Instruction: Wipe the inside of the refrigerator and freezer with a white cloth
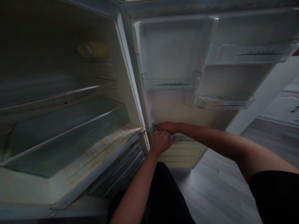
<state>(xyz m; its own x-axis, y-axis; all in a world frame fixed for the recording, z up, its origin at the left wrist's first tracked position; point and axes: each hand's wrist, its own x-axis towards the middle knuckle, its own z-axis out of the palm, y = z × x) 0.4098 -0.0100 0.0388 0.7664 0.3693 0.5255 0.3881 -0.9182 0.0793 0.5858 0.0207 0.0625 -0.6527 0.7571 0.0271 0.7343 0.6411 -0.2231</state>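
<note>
Both hands meet at the lowest clear door shelf (187,137) of an open fridge, at its end by the hinge. My left hand (161,141) has its fingers curled over this end, with the thumb sticking out to the right. Just behind it, my right hand (169,127) reaches in from the right and closes around the same corner. Its fingertips are partly hidden. Fingers of the two hands lie close together, seemingly touching. The shelf sits low on the inside of the fridge door (175,109).
Higher on the door are more clear shelves (171,83), (224,101). To the left, the stained fridge compartment holds a glass shelf (58,96) and a clear drawer (70,140). A metal hinge (142,132) juts out near my left hand. Grey flooring (217,183) and white cabinets (283,105) lie right.
</note>
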